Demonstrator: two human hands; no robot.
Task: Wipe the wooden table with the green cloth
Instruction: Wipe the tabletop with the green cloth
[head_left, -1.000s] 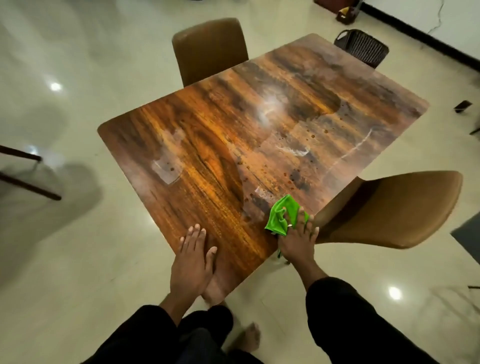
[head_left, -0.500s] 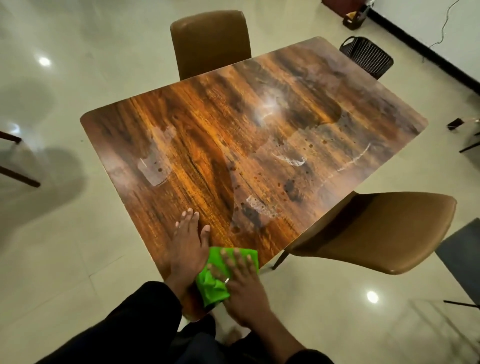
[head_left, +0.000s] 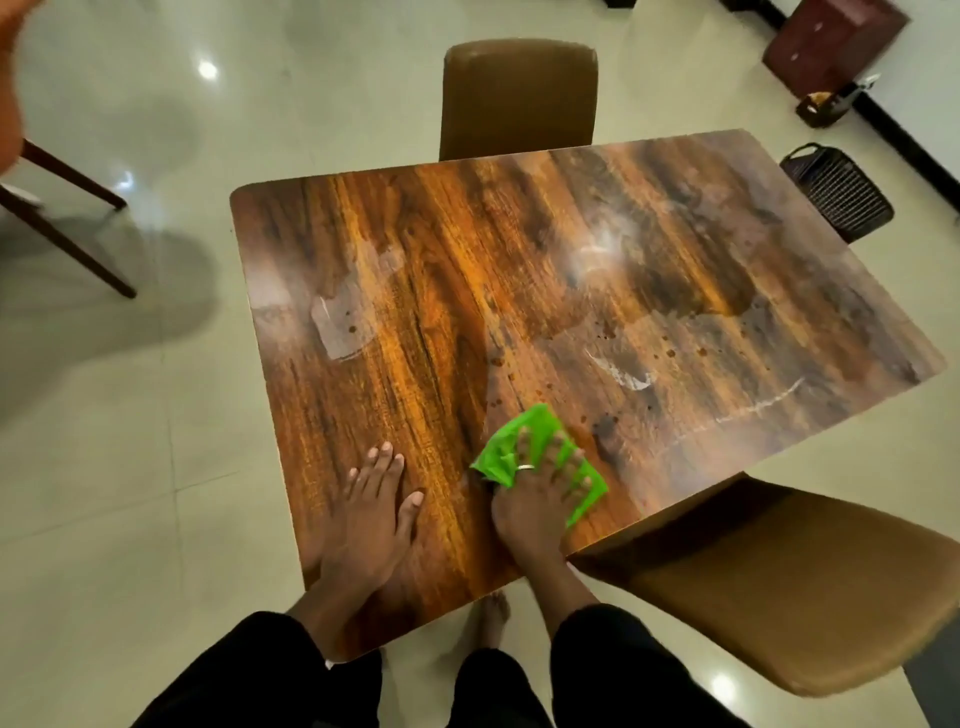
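wooden table (head_left: 467, 291) stained; right hand (head_left: 535, 499) splayed flat on green cloth (head_left: 524, 441); left hand (head_left: 369, 514) flat, empty.

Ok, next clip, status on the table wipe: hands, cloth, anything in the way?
Right hand flat, pressing green cloth onto wooden table near corner. Left hand braced flat, empty. Dark spots and white streaks beyond cloth. Nothing blocking.

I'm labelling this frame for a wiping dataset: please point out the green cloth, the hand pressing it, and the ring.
green cloth (head_left: 537, 423), head view, upper bare fold.
right hand (head_left: 532, 512), head view, back of the hand.
ring (head_left: 525, 468), head view, band on a finger.
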